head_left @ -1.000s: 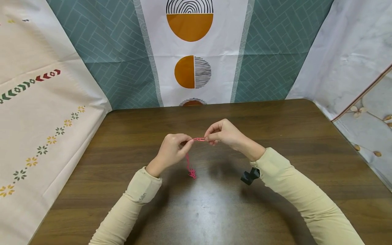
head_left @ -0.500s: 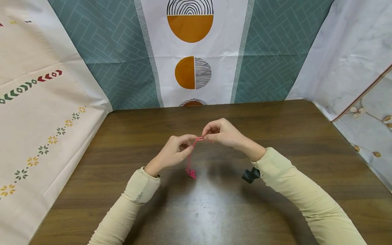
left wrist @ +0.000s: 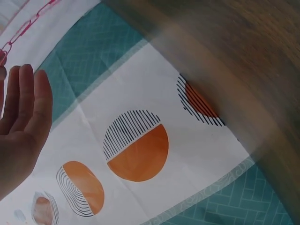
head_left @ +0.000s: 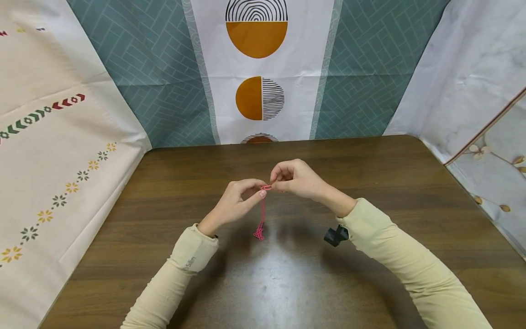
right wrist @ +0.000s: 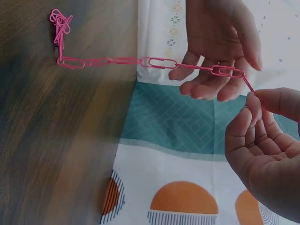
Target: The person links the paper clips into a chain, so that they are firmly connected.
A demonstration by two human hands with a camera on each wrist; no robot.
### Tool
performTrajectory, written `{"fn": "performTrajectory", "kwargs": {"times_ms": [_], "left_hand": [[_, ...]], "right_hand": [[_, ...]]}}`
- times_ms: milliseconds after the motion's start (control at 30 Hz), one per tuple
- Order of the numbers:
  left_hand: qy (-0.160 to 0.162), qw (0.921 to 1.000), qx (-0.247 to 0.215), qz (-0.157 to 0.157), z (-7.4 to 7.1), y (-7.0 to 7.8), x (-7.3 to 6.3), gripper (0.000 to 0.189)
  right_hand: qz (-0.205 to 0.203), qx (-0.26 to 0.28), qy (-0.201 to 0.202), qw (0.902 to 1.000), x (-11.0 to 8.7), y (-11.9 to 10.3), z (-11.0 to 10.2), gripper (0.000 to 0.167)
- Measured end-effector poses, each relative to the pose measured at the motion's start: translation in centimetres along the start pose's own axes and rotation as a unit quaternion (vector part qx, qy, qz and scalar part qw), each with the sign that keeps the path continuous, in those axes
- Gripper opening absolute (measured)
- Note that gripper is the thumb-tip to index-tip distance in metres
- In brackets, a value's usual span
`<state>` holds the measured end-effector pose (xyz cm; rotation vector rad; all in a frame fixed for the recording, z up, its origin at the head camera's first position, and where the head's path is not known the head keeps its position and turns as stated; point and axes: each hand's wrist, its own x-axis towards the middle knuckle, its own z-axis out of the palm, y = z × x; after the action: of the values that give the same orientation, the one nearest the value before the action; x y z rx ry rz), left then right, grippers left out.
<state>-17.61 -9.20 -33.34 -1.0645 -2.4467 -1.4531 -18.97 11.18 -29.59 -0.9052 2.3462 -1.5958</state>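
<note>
A chain of pink paper clips hangs between my hands, its lower end heaped on the table. My right hand pinches the clip at the top, between thumb and curled index finger. My left hand is just to the left, thumb and fingers apart around the upper links. From the right wrist, the left hand has its fingers stretched behind the chain and its thumb held away. Whether those fingers touch a clip is unclear. The left wrist view has the left hand with fingers extended, part of it cut off.
A brown wooden table lies under both hands. Behind it hangs a patterned cloth, with a pale cloth on the left and a marbled one on the right. A small black object is by the right cuff.
My left thumb and fingers pinched the paper clip chain a second ago and have since parted. The hanging links shifted slightly right. My right hand moved a little left, still pinching its clip.
</note>
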Motion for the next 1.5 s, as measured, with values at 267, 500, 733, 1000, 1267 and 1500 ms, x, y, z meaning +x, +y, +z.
{"fn": "performTrajectory", "kwargs": {"times_ms": [267, 500, 733, 1000, 1267, 1500], "left_hand": [[0.024, 0.9994, -0.007, 0.023, 0.1, -0.3, 0.2, 0.014], [0.055, 0.9981, -0.005, 0.029, -0.6, 2.1, 0.2, 0.016], [0.083, 0.9958, -0.002, 0.036, -1.8, 4.6, 0.2, 0.016], [0.096, 0.9933, -0.017, 0.063, -2.5, 5.0, 0.5, 0.017], [0.097, 0.9930, -0.019, 0.064, -2.7, 4.9, 0.4, 0.016], [0.087, 0.9954, -0.030, 0.027, -3.4, 3.8, -0.3, 0.014]], "right_hand": [[0.001, -0.004, 0.004, 1.0000, 0.0, 0.0, 0.1, 0.006], [0.032, 0.025, -0.006, 0.9992, -0.1, 0.9, 0.3, 0.011], [0.079, 0.028, -0.064, 0.9945, 0.0, 3.7, 1.2, 0.018], [0.119, 0.046, -0.165, 0.9780, 0.8, 6.4, 3.5, 0.037], [0.129, 0.030, -0.229, 0.9643, 1.2, 7.1, 5.5, 0.043], [0.132, -0.061, -0.229, 0.9625, 0.2, 7.3, 6.2, 0.038]]}}
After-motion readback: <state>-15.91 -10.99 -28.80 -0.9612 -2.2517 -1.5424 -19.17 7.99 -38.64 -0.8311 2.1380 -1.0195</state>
